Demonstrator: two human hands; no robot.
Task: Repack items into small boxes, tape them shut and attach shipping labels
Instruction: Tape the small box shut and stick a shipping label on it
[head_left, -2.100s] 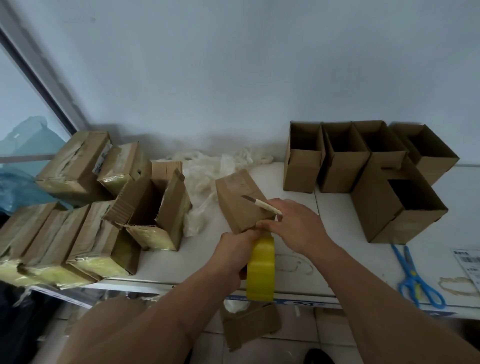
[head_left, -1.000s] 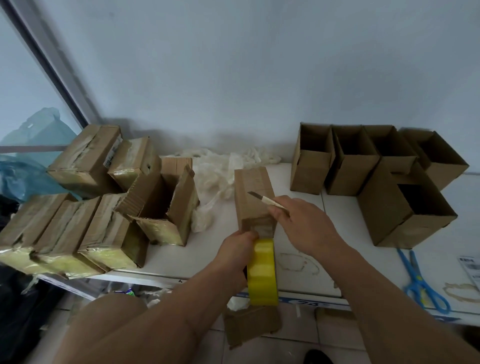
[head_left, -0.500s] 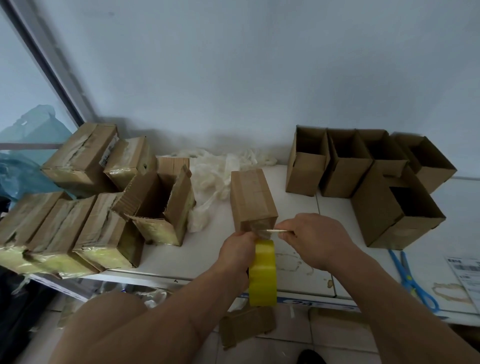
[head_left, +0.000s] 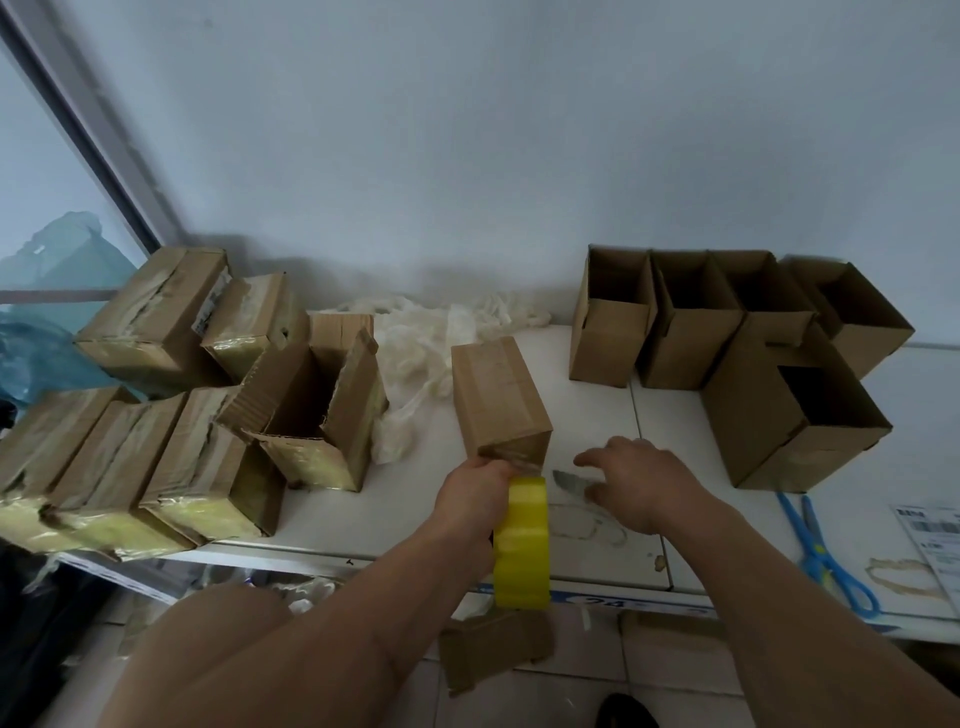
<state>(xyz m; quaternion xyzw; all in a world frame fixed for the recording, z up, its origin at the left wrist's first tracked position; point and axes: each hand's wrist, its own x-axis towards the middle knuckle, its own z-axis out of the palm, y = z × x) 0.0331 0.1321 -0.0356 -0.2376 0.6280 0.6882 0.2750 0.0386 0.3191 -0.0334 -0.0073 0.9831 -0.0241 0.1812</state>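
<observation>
Taping in hand: left hand (head_left: 475, 491) grips the tape roll (head_left: 521, 543) against the near end of the box (head_left: 498, 397) lying mid-worktop (head_left: 405, 499). Right hand (head_left: 636, 486), fingers spread and holding nothing, hovers over a knife (head_left: 569, 482). Next move probably calls for freeing the tape and pressing it flat.

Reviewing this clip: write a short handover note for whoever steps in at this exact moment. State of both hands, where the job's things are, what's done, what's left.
Left hand: grips the yellow roll of packing tape at the near end of the small closed brown cardboard box on the white table.
Right hand: open above the table, holding nothing; the small knife blade lies by its fingers.
Done: tape runs over that box. Taped boxes are stacked at left.
Left: finish this box and label it; a printed shipping label lies at right by the blue-handled scissors. Five open empty boxes at the back right await packing.
</observation>
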